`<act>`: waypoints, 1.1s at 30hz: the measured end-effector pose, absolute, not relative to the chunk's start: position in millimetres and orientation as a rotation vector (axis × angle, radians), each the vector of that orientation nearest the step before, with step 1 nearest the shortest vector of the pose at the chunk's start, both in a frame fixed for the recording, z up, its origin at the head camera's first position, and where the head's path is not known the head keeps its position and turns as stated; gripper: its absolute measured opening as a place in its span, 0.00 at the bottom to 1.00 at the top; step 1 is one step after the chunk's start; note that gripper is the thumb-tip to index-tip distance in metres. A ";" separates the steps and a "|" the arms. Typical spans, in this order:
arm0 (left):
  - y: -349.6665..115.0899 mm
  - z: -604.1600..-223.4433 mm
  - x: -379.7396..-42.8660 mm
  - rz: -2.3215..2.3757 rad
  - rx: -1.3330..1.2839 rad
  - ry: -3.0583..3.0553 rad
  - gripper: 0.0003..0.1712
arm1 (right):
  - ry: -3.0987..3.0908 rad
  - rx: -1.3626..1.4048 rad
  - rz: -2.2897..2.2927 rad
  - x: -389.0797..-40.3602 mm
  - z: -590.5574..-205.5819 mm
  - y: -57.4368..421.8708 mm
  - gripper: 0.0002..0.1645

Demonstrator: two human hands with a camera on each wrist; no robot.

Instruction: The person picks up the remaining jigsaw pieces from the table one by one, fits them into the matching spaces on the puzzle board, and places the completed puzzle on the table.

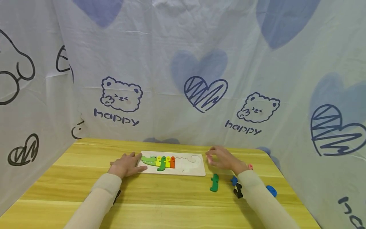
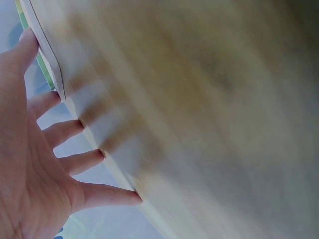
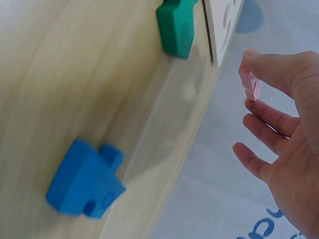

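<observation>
A pale wooden puzzle board (image 1: pixel 188 171) lies near the back of the table. Its left part is filled with a green crocodile head (image 1: pixel 150 161), yellow pieces, an orange piece (image 1: pixel 172 162) and a green leg. Its right part shows a bare outline of the tail. My left hand (image 1: pixel 125 164) rests at the board's left end with fingers spread, the thumb and forefinger touching the board in the left wrist view. Just off the right end, my right hand (image 1: pixel 226 159) pinches a small pink puzzle piece (image 3: pixel 249 82) between thumb and fingertips, above the table.
Right of the board lie a green piece (image 1: pixel 214 183), a blue piece (image 1: pixel 234 180), a black piece (image 1: pixel 238 191) and a rounded blue piece (image 1: pixel 271 190). Another pink piece (image 1: pixel 250 166) shows past the right wrist. A dark object (image 1: pixel 117 196) is partly hidden by the left sleeve.
</observation>
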State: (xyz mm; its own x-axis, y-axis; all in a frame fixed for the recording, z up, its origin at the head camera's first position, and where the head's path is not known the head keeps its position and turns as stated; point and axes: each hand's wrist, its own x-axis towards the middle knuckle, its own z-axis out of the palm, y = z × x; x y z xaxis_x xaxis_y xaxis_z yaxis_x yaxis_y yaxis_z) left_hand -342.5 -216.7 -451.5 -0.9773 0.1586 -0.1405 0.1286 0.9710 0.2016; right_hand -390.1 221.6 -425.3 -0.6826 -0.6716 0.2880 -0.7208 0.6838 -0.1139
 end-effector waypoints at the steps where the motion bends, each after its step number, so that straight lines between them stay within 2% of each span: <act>1: -216.7 -451.8 -342.8 0.288 0.218 2.963 0.50 | -2.651 1.137 0.324 -390.1 -425.6 219.4 0.18; 26: -216.2 -452.6 -342.7 0.291 0.222 2.968 0.50 | -2.844 1.101 0.380 -385.2 -430.8 160.6 0.20; 33: -216.9 -452.1 -341.1 0.295 0.217 2.969 0.50 | -2.781 1.170 0.307 -385.5 -434.3 149.5 0.20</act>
State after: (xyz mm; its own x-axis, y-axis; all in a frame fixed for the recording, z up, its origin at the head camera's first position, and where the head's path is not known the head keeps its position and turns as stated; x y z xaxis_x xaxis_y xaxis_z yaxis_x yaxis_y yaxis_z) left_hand -341.1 -216.9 -452.1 -0.9782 0.1582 -0.1344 0.1286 0.9702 0.2055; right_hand -385.5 149.5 -434.3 -0.6971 -0.6946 0.1777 -0.7166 0.6826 -0.1433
